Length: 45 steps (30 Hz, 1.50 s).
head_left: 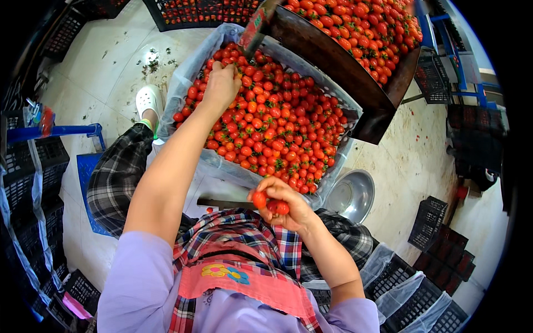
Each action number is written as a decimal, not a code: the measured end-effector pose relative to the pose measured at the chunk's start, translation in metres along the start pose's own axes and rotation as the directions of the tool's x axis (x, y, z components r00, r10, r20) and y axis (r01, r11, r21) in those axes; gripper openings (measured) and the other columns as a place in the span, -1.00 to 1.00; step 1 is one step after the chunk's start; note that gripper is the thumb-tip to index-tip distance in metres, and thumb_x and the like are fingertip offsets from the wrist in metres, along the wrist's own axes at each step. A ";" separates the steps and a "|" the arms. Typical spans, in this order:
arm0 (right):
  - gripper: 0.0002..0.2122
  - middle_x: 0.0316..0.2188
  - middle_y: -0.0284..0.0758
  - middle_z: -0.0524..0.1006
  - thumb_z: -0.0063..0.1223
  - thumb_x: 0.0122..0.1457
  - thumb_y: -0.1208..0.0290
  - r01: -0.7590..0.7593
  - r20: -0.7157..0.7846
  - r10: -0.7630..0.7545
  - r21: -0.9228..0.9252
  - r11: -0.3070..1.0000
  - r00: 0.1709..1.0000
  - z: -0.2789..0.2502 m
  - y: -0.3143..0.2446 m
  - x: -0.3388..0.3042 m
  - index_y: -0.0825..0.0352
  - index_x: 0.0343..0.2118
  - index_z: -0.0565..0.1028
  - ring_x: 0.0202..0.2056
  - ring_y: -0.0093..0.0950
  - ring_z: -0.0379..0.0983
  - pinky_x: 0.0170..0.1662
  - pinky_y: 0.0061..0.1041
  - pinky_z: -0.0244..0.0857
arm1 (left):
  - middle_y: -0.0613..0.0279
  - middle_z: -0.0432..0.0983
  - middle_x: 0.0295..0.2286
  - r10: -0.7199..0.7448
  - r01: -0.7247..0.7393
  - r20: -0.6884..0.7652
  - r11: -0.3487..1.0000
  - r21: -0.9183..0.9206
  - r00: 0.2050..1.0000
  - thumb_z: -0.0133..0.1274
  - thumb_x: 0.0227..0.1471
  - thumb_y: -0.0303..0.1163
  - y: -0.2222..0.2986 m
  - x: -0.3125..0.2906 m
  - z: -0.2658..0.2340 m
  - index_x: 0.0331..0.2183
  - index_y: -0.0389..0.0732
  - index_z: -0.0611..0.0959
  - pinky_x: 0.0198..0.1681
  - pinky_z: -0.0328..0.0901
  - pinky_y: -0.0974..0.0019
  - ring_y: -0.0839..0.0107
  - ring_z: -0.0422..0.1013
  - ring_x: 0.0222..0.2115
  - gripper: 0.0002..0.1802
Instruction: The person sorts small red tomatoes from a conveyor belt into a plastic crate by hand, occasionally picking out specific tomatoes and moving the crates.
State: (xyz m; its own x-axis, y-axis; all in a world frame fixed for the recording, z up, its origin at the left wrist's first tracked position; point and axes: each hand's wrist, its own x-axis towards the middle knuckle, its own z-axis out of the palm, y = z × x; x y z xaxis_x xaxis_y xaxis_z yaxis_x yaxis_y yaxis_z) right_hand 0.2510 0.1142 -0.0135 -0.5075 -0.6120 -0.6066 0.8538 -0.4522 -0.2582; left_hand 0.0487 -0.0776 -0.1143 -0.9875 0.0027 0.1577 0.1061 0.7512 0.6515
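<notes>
A lined crate (216, 161) full of red cherry tomatoes (266, 119), some with green stems, stands in front of me. My left hand (222, 86) reaches into its far left part, fingers curled down among the tomatoes. What they hold, if anything, is hidden. Over the crate's near edge, my right hand (286, 205) is closed around a few loose cherry tomatoes (259, 200), which show between thumb and fingers.
A dark metal chute (333, 66) heaped with more tomatoes overhangs the crate's far right. A steel basin (351, 195) sits on the floor to the right. Black crates (427, 222) stand around, and a blue metal frame (55, 131) is at left.
</notes>
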 end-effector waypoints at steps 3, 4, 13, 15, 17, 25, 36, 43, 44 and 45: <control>-0.86 -0.33 -0.20 0.47 -0.09 0.14 0.39 -0.037 0.029 0.038 -0.035 0.999 0.999 -0.005 0.001 -0.003 0.26 -0.25 0.35 -0.59 -0.54 0.39 -0.74 -0.72 0.05 | -0.29 0.27 -0.23 -0.107 0.070 0.121 0.957 0.281 0.987 0.04 -0.14 -0.41 0.015 0.006 0.019 -0.33 -0.39 0.48 -0.18 0.31 0.03 -0.14 0.36 -0.30 -0.71; -0.86 -0.33 -0.21 0.46 -0.10 0.15 0.40 -0.027 -0.034 0.025 -0.056 0.998 0.999 -0.003 0.000 -0.001 0.28 -0.25 0.35 -0.58 -0.56 0.39 -0.73 -0.72 0.08 | -0.34 0.23 -0.21 -0.098 0.046 0.160 0.953 0.300 0.982 0.06 -0.15 -0.39 0.012 0.011 0.019 -0.32 -0.41 0.46 -0.16 0.31 -0.01 -0.20 0.34 -0.28 -0.67; -0.85 -0.28 -0.23 0.45 -0.16 0.18 0.39 0.138 -0.035 -0.134 0.158 0.978 0.990 -0.024 0.007 -0.003 0.25 -0.21 0.34 -0.54 -0.56 0.37 -0.68 -0.73 0.11 | 0.16 0.43 -0.37 -0.340 0.630 0.585 0.030 -0.776 0.737 0.04 -0.06 -0.35 0.041 -0.044 -0.045 -0.31 -0.21 0.49 -0.53 0.22 0.55 0.45 0.38 -0.45 -0.78; -0.85 -0.30 -0.25 0.44 -0.14 0.17 0.39 0.126 -0.047 -0.120 0.134 0.983 0.992 -0.022 0.007 -0.004 0.25 -0.21 0.34 -0.54 -0.56 0.37 -0.67 -0.73 0.11 | 0.21 0.47 -0.47 -0.239 0.642 0.655 -0.143 -0.754 0.717 0.04 -0.05 -0.34 0.042 -0.056 -0.043 -0.33 -0.23 0.52 -0.51 0.26 0.48 0.49 0.39 -0.51 -0.79; -0.85 -0.33 -0.26 0.44 -0.12 0.16 0.39 0.145 -0.059 -0.139 0.115 0.983 0.989 -0.020 0.010 -0.005 0.26 -0.22 0.34 -0.55 -0.57 0.38 -0.68 -0.72 0.11 | 0.18 0.48 -0.57 -0.377 0.697 0.612 0.565 -0.443 0.695 0.05 -0.04 -0.31 0.050 -0.065 -0.031 -0.37 -0.27 0.54 -0.48 0.30 0.39 0.40 0.41 -0.53 -0.78; -0.84 -0.36 -0.30 0.40 -0.06 0.15 0.38 0.164 -0.040 -0.165 -0.008 0.986 0.986 -0.016 0.019 -0.015 0.29 -0.24 0.34 -0.56 -0.56 0.43 -0.69 -0.70 0.15 | -0.15 0.49 -0.47 -0.143 -0.006 0.351 0.920 0.391 0.925 0.12 -0.10 -0.20 0.061 -0.091 0.007 -0.42 -0.39 0.49 -0.31 0.35 0.02 -0.05 0.45 -0.38 -0.61; -0.84 -0.40 -0.33 0.40 -0.04 0.14 0.37 0.191 0.020 -0.191 -0.029 0.981 0.981 -0.028 0.031 -0.033 0.27 -0.24 0.36 -0.56 -0.57 0.43 -0.67 -0.68 0.17 | 0.26 0.39 -0.58 -0.255 0.794 0.765 0.349 -0.497 0.591 -0.01 0.01 -0.34 0.062 -0.099 -0.010 -0.25 -0.18 0.46 -0.60 0.20 0.46 0.53 0.33 -0.62 -0.78; -0.82 -0.41 -0.37 0.40 -0.03 0.12 0.34 0.230 0.023 -0.229 -0.097 0.968 0.973 -0.025 0.028 -0.033 0.25 -0.24 0.36 -0.56 -0.59 0.43 -0.67 -0.68 0.22 | -0.09 0.49 -0.42 0.040 -0.166 0.279 0.880 0.446 0.959 0.10 -0.07 -0.25 0.098 -0.103 0.044 -0.39 -0.29 0.44 -0.34 0.38 0.11 0.03 0.47 -0.43 -0.69; -0.82 -0.41 -0.37 0.40 -0.03 0.12 0.34 0.235 0.021 -0.234 -0.098 0.967 0.972 -0.026 0.028 -0.033 0.25 -0.24 0.37 -0.56 -0.59 0.43 -0.67 -0.68 0.22 | -0.09 0.50 -0.44 0.016 -0.161 0.307 0.876 0.455 0.952 0.10 -0.08 -0.25 0.099 -0.101 0.045 -0.40 -0.29 0.45 -0.34 0.39 0.11 0.04 0.48 -0.42 -0.70; -0.82 -0.41 -0.38 0.40 -0.03 0.12 0.34 0.238 0.021 -0.237 -0.100 0.966 0.971 -0.026 0.028 -0.033 0.25 -0.24 0.37 -0.56 -0.59 0.43 -0.67 -0.68 0.22 | -0.09 0.50 -0.46 -0.010 -0.155 0.332 0.871 0.466 0.943 0.10 -0.09 -0.26 0.100 -0.098 0.046 -0.40 -0.28 0.46 -0.34 0.39 0.11 0.04 0.48 -0.41 -0.71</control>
State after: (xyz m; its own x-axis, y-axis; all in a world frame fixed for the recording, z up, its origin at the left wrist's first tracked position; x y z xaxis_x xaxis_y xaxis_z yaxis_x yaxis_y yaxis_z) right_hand 0.2948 0.1383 -0.0202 -0.6978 -0.5010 -0.5119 0.7157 -0.5175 -0.4690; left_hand 0.1510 0.0276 -0.0990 -0.9712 0.2142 -0.1044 0.1909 0.9616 0.1973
